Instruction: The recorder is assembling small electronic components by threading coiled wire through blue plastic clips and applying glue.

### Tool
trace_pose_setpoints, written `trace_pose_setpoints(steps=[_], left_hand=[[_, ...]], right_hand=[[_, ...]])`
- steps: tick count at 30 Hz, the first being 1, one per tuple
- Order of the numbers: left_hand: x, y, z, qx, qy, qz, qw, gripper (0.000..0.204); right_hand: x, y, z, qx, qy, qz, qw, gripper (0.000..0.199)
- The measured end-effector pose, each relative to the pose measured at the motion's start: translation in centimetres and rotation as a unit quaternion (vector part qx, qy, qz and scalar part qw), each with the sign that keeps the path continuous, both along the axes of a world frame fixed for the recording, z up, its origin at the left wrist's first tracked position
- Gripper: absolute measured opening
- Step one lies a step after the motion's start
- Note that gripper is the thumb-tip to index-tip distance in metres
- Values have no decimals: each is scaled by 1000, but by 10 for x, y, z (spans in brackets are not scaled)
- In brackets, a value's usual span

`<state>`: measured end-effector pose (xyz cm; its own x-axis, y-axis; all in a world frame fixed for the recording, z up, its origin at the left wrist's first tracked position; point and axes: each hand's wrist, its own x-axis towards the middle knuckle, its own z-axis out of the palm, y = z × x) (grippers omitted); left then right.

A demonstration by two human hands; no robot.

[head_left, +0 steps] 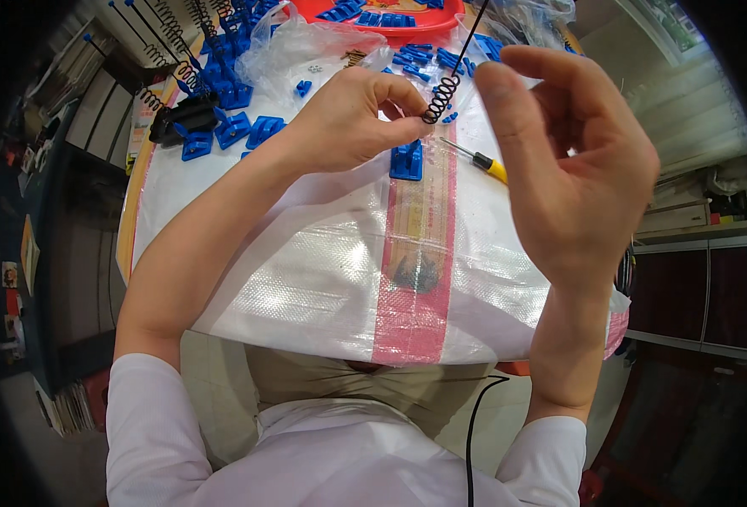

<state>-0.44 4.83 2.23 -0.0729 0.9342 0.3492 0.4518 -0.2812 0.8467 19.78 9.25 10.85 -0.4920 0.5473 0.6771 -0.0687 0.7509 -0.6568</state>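
My left hand [361, 118] is closed in a pinch at the lower end of a black coil spring [442, 100]. A thin dark rod [472, 40] runs up from the spring and leaves the picture at the top. Just below my left fingertips is a blue plastic base [406, 162]; whether it is joined to the spring is hidden. My right hand [572, 152] is raised close to the camera, right of the rod. Its fingers curl in and thumb and index tips come together; anything between them is hidden. A yellow-and-black screwdriver [485, 163] lies between my hands.
Several blue bases with springs [225, 80] stand at the far left. Loose blue bases [265, 131], a black piece [179, 120] and small blue parts [414, 57] lie on the white woven sheet [306, 253]. Behind are clear plastic bags [285, 51] and a red basin [382, 32].
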Motion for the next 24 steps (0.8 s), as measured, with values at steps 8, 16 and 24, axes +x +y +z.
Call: trace_pose_setpoints(steps=[8, 16, 24], left_hand=[[2, -3, 6, -32, 31, 12, 999, 11], [0, -3, 5, -43, 3, -5, 999, 12], [0, -3, 5, -37, 11, -10, 999, 16]], right_hand=[[15, 17, 9, 25, 33, -23, 999, 15], [-4, 26, -1, 8, -176, -13, 984, 32], [-17, 35, -21, -52, -129, 29, 990, 23]])
